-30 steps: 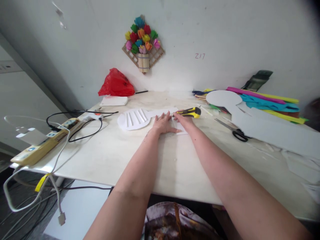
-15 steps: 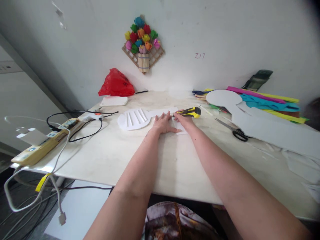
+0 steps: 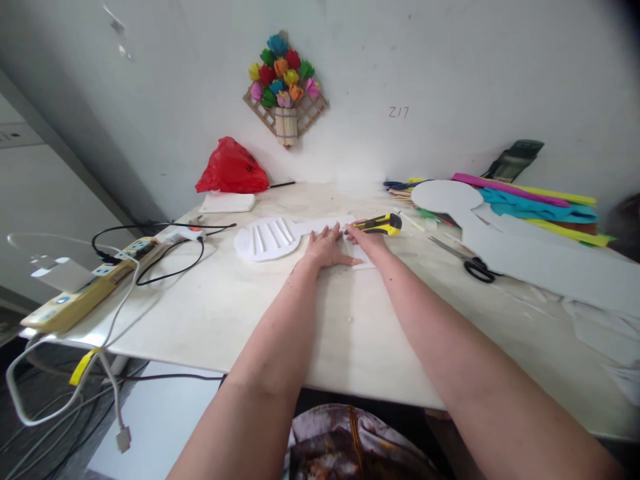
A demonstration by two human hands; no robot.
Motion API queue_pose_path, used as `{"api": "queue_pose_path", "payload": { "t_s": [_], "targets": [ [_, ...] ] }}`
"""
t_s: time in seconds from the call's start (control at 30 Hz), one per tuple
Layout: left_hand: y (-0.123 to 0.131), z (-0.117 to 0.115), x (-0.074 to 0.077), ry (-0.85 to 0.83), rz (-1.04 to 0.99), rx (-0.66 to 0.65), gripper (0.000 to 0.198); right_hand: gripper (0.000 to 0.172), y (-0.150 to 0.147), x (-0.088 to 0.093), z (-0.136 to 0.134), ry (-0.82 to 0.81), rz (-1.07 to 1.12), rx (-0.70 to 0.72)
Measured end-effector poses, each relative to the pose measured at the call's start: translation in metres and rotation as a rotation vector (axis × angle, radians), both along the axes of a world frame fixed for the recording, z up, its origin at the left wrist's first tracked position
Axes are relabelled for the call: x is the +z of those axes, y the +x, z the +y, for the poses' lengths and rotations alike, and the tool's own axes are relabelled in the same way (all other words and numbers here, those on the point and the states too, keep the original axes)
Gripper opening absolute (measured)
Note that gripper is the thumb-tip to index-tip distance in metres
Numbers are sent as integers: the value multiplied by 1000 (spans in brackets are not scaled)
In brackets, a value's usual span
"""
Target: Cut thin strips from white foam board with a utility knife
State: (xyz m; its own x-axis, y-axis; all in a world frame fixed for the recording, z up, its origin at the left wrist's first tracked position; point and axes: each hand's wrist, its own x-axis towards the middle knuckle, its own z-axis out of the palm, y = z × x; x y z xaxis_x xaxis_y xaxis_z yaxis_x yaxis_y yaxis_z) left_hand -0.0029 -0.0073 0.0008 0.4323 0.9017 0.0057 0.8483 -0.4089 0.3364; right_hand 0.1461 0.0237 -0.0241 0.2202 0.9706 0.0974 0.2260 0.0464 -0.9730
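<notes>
While a wall backs the table, the left grip lies spread, the right grip pinching a cutter.

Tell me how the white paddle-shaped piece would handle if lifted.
The white paddle-shaped piece looks thin and flat, so it is probably light for its size. Its round end lies without obvious curling, which suggests some stiffness. It narrows sharply at the neck, so it might bend there.

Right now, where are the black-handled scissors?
In the head view, the black-handled scissors lie on the table, right of the yellow utility knife, beside the large white cutout.
</notes>
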Motion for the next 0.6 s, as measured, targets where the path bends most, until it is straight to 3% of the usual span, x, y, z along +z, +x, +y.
{"api": "queue_pose_path", "payload": {
  "t_s": [0.27, 0.6],
  "targets": [
    [1, 1, -2, 45, 64, 15, 109, 19, -3, 8, -4, -20, -12, 53],
    [2, -1, 1, 20, 92, -15, 121, 20, -3, 7, -7, 2, 4, 21]
  ]
}}
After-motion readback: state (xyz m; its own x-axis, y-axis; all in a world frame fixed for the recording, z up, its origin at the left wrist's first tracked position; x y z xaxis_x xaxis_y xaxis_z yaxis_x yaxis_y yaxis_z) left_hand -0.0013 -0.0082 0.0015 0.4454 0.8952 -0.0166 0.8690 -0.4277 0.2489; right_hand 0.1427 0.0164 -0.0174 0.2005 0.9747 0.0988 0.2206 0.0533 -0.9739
